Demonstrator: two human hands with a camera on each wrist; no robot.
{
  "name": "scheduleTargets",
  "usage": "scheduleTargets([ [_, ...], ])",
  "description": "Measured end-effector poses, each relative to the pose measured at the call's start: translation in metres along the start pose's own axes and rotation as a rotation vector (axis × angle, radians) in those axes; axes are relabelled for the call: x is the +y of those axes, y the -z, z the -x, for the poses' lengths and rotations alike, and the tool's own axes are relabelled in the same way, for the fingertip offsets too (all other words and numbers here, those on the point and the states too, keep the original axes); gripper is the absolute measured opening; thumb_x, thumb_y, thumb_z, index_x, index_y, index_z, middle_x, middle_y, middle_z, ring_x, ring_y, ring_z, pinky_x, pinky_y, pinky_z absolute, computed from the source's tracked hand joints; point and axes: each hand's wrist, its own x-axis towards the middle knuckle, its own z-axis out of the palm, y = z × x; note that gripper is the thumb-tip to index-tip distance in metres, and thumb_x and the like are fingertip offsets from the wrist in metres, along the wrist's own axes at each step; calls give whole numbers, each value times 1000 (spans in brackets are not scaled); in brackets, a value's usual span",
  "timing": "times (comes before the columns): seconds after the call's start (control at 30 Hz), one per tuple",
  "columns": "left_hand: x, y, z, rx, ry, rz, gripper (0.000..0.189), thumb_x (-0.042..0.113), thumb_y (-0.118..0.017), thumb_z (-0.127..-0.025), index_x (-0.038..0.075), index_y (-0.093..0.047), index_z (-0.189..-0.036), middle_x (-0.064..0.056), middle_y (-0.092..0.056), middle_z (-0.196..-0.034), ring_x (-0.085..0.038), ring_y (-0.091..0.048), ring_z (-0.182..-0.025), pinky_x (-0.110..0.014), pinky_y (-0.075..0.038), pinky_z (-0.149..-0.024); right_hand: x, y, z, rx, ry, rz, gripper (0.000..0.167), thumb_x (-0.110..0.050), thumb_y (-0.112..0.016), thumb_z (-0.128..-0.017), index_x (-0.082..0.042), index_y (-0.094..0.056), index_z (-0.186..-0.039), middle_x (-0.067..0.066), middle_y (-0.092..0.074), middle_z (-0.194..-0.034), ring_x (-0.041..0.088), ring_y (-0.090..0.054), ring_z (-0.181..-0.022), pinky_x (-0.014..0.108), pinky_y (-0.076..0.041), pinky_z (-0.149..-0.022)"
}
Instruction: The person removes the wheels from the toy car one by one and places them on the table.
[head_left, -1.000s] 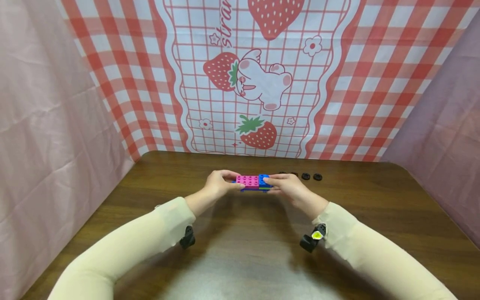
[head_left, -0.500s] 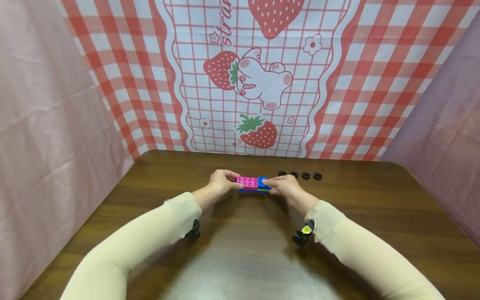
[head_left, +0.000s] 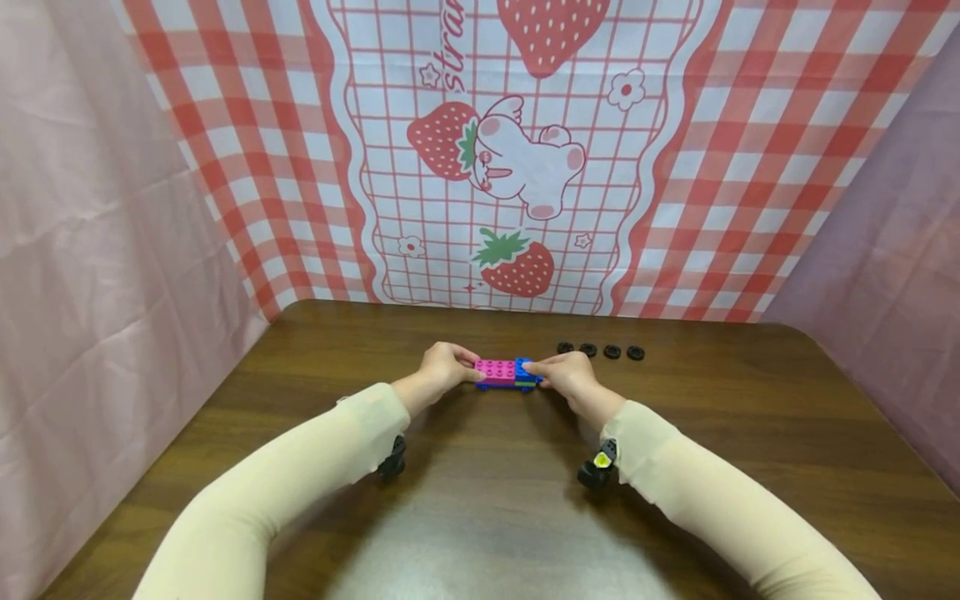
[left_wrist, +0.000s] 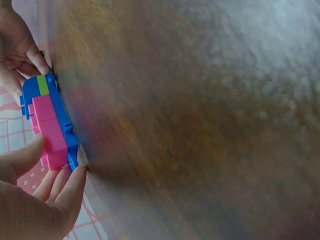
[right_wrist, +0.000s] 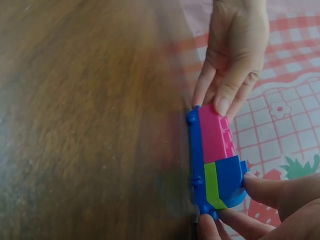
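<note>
A toy brick car sits low over the table between both hands, its long side facing me. It has a blue base with small side pegs, pink bricks on one end, and a lime green piece under a rounded blue brick on the other. My left hand grips the pink end, thumb on the brick and fingertips at the base. At the blue end, my right hand pinches with the thumb on top and fingers beneath. Whether the base touches the table cannot be told.
Several black toy wheels lie in a row behind my right hand. The brown wooden table ends at a strawberry-print checked cloth at the back. Pink curtains hang at the sides.
Both hands have lowered the brick car slightly toward the table and toward me. The forearms have drawn a little closer together. The wheels stay put and now all show beyond the right hand.
</note>
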Motion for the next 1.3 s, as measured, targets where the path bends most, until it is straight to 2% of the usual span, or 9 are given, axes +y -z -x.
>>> scheduleTargets([
  [0.07,0,-1,0,-1,3,-12,30,11,-83,-75,4,-74,-103,-9,-75,-96,-11,-64,-82,-20,-49,-74,0,0,1,14,12,31,39,-25,-73,-87,6,-69,-111,20,-69,-113,9,-65,-69,25,-50,-75],
  [0.17,2,-1,-1,-1,11,-51,30,14,-84,-75,5,-75,-102,-9,-75,-99,-17,-63,-92,-27,-49,-84,0,0,0,27,20,52,38,-25,-73,-87,6,-70,-109,16,-71,-103,9,-63,-67,20,-45,-65],
  [0.3,4,0,-1,-7,20,-89,29,17,-84,-75,7,-76,-102,-10,-72,-109,-23,-59,-105,-34,-45,-96,1,-1,-1,30,28,61,38,-24,-72,-88,7,-69,-109,15,-71,-97,10,-62,-65,21,-46,-62],
  [0.5,3,0,-2,-47,31,-83,33,17,-82,-78,6,-73,-108,-10,-70,-113,-25,-59,-109,-36,-46,-97,0,-1,-1,1,17,59,41,-26,-68,-91,8,-66,-115,19,-71,-104,14,-67,-75,27,-54,-73],
  [0.7,2,1,-3,-75,16,-62,39,16,-81,-79,3,-69,-114,-12,-71,-110,-24,-63,-105,-34,-50,-93,2,5,-2,-23,26,35,44,-28,-66,-93,7,-64,-120,20,-70,-110,22,-68,-92,35,-54,-86],
  [0.87,0,6,-4,-120,7,-20,47,15,-79,-81,-1,-63,-122,-15,-69,-118,-27,-61,-114,-37,-46,-102,0,14,-3,-50,53,-3,46,-28,-64,-94,4,-60,-125,22,-60,-127,30,-62,-107,39,-52,-93],
  [1.0,4,12,-4,-164,-11,-7,53,13,-78,-82,-2,-57,-129,-16,-66,-122,-29,-58,-119,-38,-43,-105,-5,23,-3,-67,87,-5,48,-29,-65,-93,2,-58,-129,22,-57,-131,36,-58,-112,42,-50,-95],
  [1.1,10,17,-3,-182,-42,-32,56,13,-77,-83,-1,-55,-132,-16,-64,-126,-30,-57,-121,-38,-46,-102,-9,31,-2,-82,138,36,49,-28,-64,-94,2,-56,-131,23,-57,-132,38,-56,-115,45,-49,-96],
  [1.3,19,28,-4,-163,-136,-139,58,22,-74,-86,3,-52,-137,-15,-60,-132,-30,-53,-126,-39,-45,-104,-17,48,5,-41,311,301,50,-34,-57,-97,1,-55,-133,22,-55,-135,36,-51,-125,48,-43,-103],
])
